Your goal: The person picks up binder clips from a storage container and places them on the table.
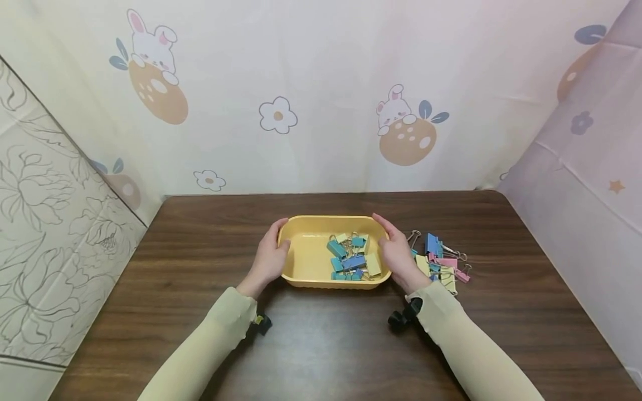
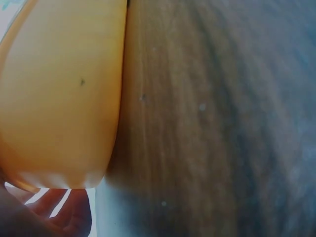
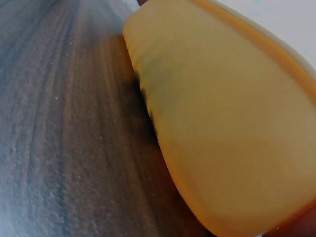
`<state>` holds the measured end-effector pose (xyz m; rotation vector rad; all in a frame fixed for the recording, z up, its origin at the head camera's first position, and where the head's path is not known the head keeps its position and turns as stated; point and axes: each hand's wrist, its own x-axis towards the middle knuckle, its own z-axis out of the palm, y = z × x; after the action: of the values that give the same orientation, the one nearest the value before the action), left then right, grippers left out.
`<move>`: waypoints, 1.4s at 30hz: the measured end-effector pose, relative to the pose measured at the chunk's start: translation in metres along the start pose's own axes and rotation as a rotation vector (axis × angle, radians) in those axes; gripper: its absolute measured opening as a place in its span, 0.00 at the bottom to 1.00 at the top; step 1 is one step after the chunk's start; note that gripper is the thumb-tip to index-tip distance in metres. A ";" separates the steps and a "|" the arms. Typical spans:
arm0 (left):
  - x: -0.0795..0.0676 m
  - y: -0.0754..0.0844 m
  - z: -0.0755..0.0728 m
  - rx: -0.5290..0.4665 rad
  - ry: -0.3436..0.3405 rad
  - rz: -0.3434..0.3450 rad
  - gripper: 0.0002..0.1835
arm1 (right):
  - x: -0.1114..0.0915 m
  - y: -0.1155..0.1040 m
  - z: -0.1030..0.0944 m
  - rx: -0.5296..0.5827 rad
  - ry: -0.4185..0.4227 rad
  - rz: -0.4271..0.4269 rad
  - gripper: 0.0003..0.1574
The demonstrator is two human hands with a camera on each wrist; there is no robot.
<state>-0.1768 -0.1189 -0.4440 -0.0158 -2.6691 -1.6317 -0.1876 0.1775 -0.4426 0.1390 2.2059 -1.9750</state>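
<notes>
The left hand [image 1: 268, 257] and right hand [image 1: 400, 257] grip the tray [image 1: 305, 257] between them, seemingly positioning it, perhaps slightly raised. The next move calls for level support.

tray [image 1: 305, 262]: yellow | clips [image 1: 354, 262]: teal, blue, yellow, pink | table [image 1: 210, 250]: brown, wood-grained

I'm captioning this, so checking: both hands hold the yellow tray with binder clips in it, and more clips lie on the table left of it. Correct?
Not quite: the other clips lie on the table to the right of the yellow tray, as the head view shows.
</notes>
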 end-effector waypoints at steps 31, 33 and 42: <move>0.002 0.053 -0.013 0.452 -0.328 0.471 0.16 | 0.004 -0.005 0.001 -0.119 0.004 -0.002 0.46; 0.006 0.058 -0.011 0.500 -0.394 0.449 0.16 | 0.004 -0.006 0.001 -0.118 0.003 -0.005 0.46; 0.019 0.063 0.014 0.736 -0.540 0.358 0.21 | 0.004 -0.005 -0.001 -0.128 -0.004 -0.009 0.45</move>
<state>-0.1953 -0.0772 -0.3941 -0.9706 -3.2043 -0.5332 -0.1924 0.1778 -0.4382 0.1077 2.3254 -1.8299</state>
